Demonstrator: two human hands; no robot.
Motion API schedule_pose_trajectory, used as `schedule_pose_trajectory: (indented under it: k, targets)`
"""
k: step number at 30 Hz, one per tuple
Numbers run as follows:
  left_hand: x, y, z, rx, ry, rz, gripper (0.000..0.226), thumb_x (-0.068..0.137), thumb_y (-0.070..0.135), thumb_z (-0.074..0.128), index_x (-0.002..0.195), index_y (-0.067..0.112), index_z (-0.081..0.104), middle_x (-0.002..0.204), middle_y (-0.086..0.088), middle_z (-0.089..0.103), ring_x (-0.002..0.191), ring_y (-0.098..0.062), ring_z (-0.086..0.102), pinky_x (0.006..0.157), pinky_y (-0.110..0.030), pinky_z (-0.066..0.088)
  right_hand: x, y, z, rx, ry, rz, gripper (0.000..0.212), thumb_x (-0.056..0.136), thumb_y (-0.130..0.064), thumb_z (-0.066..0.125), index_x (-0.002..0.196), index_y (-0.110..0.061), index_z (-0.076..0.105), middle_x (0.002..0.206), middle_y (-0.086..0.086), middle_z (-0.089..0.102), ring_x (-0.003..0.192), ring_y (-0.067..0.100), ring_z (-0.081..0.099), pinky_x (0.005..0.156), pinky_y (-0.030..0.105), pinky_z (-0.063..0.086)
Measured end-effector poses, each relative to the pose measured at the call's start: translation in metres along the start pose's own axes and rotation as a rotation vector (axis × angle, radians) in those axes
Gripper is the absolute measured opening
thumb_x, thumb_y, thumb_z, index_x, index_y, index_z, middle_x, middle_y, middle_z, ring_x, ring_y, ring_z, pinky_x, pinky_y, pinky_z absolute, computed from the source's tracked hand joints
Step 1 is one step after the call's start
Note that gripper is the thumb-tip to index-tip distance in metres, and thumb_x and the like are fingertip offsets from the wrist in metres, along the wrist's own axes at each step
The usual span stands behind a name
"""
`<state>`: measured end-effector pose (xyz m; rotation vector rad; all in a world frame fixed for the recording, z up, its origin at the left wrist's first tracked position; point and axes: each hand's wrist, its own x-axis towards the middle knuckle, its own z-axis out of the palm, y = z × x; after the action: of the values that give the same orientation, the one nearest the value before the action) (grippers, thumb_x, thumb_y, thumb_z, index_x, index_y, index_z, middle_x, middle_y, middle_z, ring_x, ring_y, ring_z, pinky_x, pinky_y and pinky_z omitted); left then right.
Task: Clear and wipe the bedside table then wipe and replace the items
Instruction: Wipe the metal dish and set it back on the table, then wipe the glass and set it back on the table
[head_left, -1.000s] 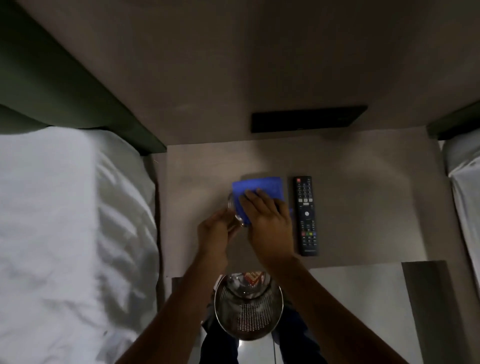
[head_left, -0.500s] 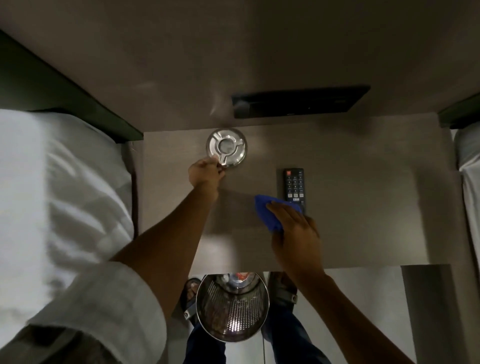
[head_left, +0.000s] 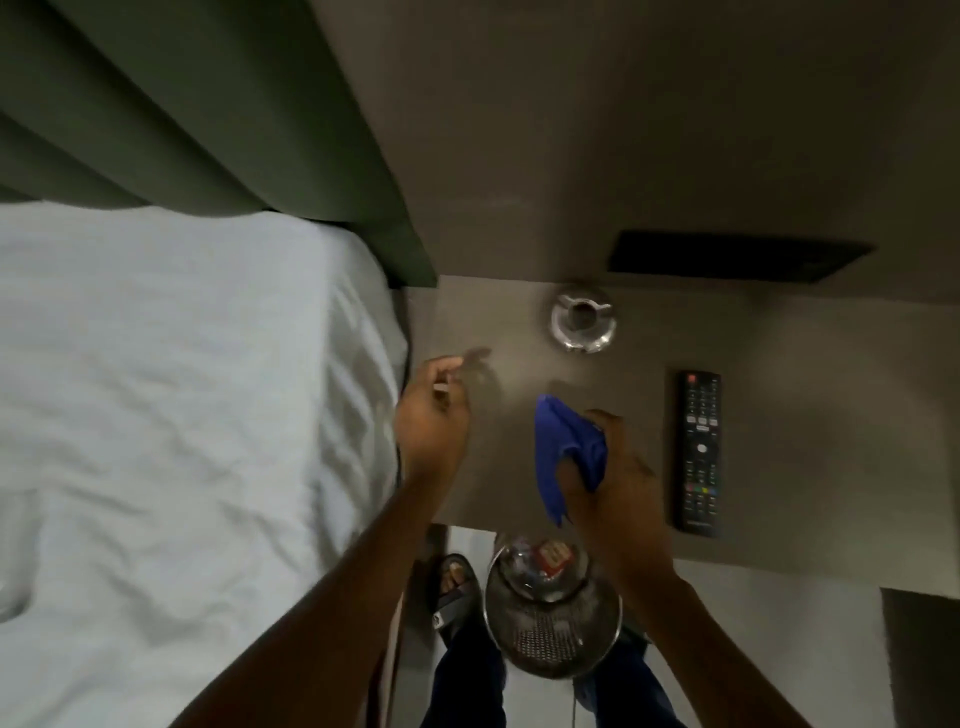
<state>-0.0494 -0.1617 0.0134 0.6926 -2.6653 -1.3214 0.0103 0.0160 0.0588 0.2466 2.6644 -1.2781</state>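
Already the grey-brown wooden bench (head_left: 779, 415) carries two of its items and looks mostly bare otherwise; whether it has been wiped cannot be told. Left of the left hand's fingers lies the white-sheeted bed (head_left: 182, 415). The long black plastic remote control (head_left: 700, 451) rests flat just right of the right hand's fingers, and the round clear glass ashtray (head_left: 583, 321) sits beyond both sets of fingertips. The crumpled blue cleaning cloth (head_left: 569, 454) is bunched in the right hand (head_left: 613, 483), fingers closed on it. The left hand (head_left: 434, 415) hovers empty, fingers loosely curled. By the look of it, replacing is under way; what is left cannot be told.
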Motion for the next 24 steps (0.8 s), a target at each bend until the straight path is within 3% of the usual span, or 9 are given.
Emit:
schedule_pose_trajectory:
  k: [1, 3, 8, 11, 14, 16, 17, 20, 24]
  targets:
    - [-0.001, -0.008, -0.026, 0.055, 0.051, 0.053, 0.018, 0.096, 0.020, 0.054, 0.110, 0.019, 0.066, 0.100, -0.004, 0.072, 0.089, -0.022, 0.068, 0.075, -0.025, 0.054, -0.002, -0.013, 0.006, -0.004, -0.012, -0.017, 0.039, 0.091, -0.040, 0.051, 0.127, -0.029, 0.040, 0.089, -0.004, 0.062, 0.063, 0.015, 0.061, 0.052, 0.028, 0.049]
    - [0.000, -0.016, -0.063, 0.076, 0.124, 0.089, 0.017, 0.096, 0.019, 0.055, 0.109, 0.023, 0.066, 0.103, -0.001, 0.072, 0.089, -0.020, 0.068, 0.076, -0.027, 0.054, -0.002, -0.028, 0.014, 0.028, -0.016, -0.040, 0.037, 0.090, -0.035, 0.054, 0.125, -0.033, 0.041, 0.094, -0.009, 0.060, 0.069, 0.010, 0.059, 0.058, 0.020, 0.043]
    - [0.008, -0.061, -0.199, 0.281, 0.325, 0.086, 0.015, 0.097, 0.027, 0.051, 0.110, 0.032, 0.059, 0.092, 0.009, 0.070, 0.072, -0.015, 0.066, 0.066, -0.031, 0.054, -0.028, -0.113, 0.069, 0.067, -0.056, -0.170, 0.038, 0.085, -0.027, 0.059, 0.122, -0.030, 0.051, 0.101, -0.006, 0.067, 0.085, 0.017, 0.064, 0.072, 0.021, 0.043]
    - [0.007, -0.099, -0.271, 0.478, 0.431, 0.087, 0.026, 0.094, 0.029, 0.058, 0.119, 0.022, 0.060, 0.107, -0.003, 0.069, 0.093, -0.026, 0.067, 0.074, -0.038, 0.053, -0.050, -0.166, 0.114, 0.030, -0.169, -0.323, 0.044, 0.083, -0.027, 0.061, 0.125, -0.030, 0.051, 0.105, -0.006, 0.072, 0.082, 0.012, 0.064, 0.066, 0.014, 0.040]
    - [0.001, -0.139, -0.326, 0.710, 0.479, -0.204, 0.067, 0.085, 0.046, 0.067, 0.138, 0.009, 0.048, 0.138, -0.020, 0.053, 0.124, -0.040, 0.051, 0.099, -0.052, 0.042, -0.065, -0.199, 0.144, 0.046, -0.254, -0.403, 0.044, 0.083, -0.029, 0.057, 0.126, -0.035, 0.049, 0.112, -0.014, 0.069, 0.087, 0.007, 0.060, 0.066, 0.009, 0.042]
    - [-0.002, -0.159, -0.355, 0.688, 0.436, -0.407, 0.093, 0.078, 0.059, 0.070, 0.147, 0.007, 0.036, 0.146, -0.023, 0.045, 0.134, -0.042, 0.042, 0.106, -0.058, 0.036, -0.075, -0.209, 0.160, 0.021, -0.315, -0.406, 0.046, 0.083, -0.032, 0.058, 0.127, -0.040, 0.047, 0.115, -0.020, 0.066, 0.088, 0.007, 0.064, 0.071, 0.021, 0.050]
    - [0.000, -0.165, -0.367, 0.677, 0.400, -0.426, 0.101, 0.074, 0.062, 0.071, 0.149, 0.006, 0.032, 0.145, -0.023, 0.047, 0.134, -0.042, 0.043, 0.106, -0.059, 0.037, -0.080, -0.211, 0.165, 0.004, -0.330, -0.413, 0.046, 0.083, -0.031, 0.059, 0.126, -0.040, 0.048, 0.114, -0.020, 0.066, 0.088, 0.008, 0.064, 0.070, 0.023, 0.050]
    - [0.029, -0.177, -0.399, 0.628, 0.179, -0.392, 0.116, 0.065, 0.072, 0.073, 0.153, 0.014, 0.024, 0.140, -0.013, 0.057, 0.130, -0.038, 0.051, 0.102, -0.051, 0.043, -0.091, -0.210, 0.178, -0.030, -0.326, -0.473, 0.044, 0.081, -0.025, 0.063, 0.123, -0.033, 0.053, 0.109, -0.016, 0.069, 0.087, 0.008, 0.060, 0.066, 0.019, 0.042]
    - [0.064, -0.167, -0.418, 0.672, -0.221, -0.472, 0.131, 0.053, 0.076, 0.077, 0.155, 0.025, 0.014, 0.147, -0.006, 0.052, 0.133, -0.032, 0.051, 0.107, -0.044, 0.042, -0.098, -0.199, 0.180, -0.050, -0.298, -0.471, 0.043, 0.079, -0.027, 0.061, 0.121, -0.032, 0.054, 0.102, -0.015, 0.071, 0.091, 0.006, 0.053, 0.058, 0.011, 0.037]
